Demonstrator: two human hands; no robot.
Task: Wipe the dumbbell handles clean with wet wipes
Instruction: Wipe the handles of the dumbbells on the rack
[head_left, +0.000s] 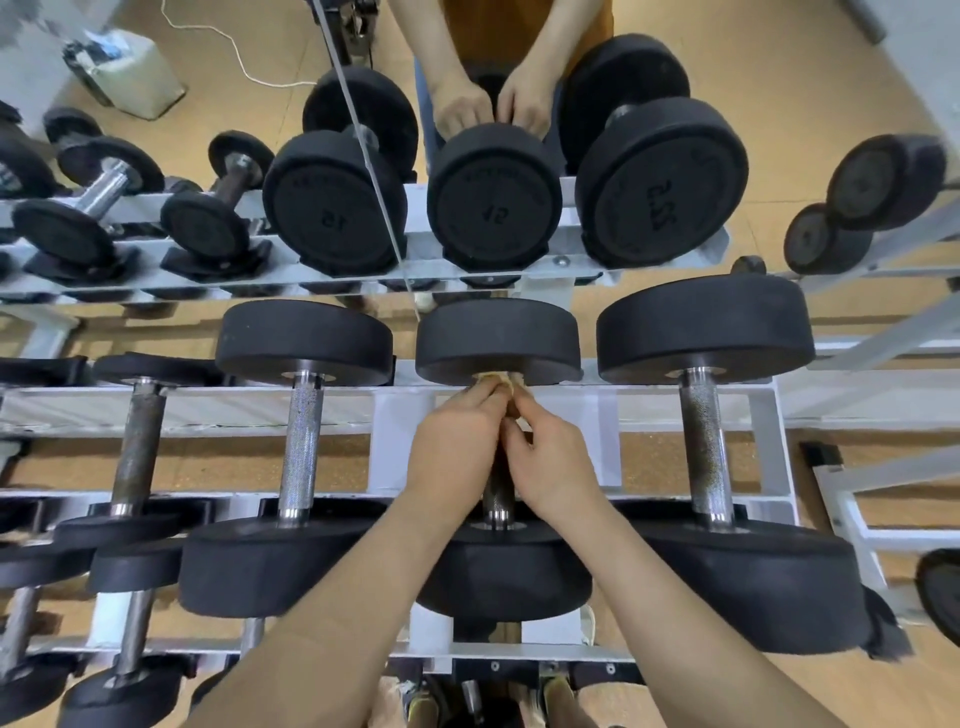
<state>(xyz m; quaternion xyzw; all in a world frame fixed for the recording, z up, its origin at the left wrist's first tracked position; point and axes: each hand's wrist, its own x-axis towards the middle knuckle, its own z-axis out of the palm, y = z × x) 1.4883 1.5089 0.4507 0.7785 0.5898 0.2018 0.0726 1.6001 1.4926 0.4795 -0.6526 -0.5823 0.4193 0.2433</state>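
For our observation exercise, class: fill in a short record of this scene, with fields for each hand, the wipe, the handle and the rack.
left hand: grips the wipe at the far end of the handle
right hand: pinches the same wipe
wipe: yellowish, bunched against the far weight
handle: middle dumbbell's, partly hidden by both hands
rack: white, holds a row of dumbbells

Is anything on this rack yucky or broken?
Yes. One dumbbell handle on the left is brown and rusty-looking, unlike the shiny handle beside it. The big right dumbbell's near rubber end looks frayed at its edge.
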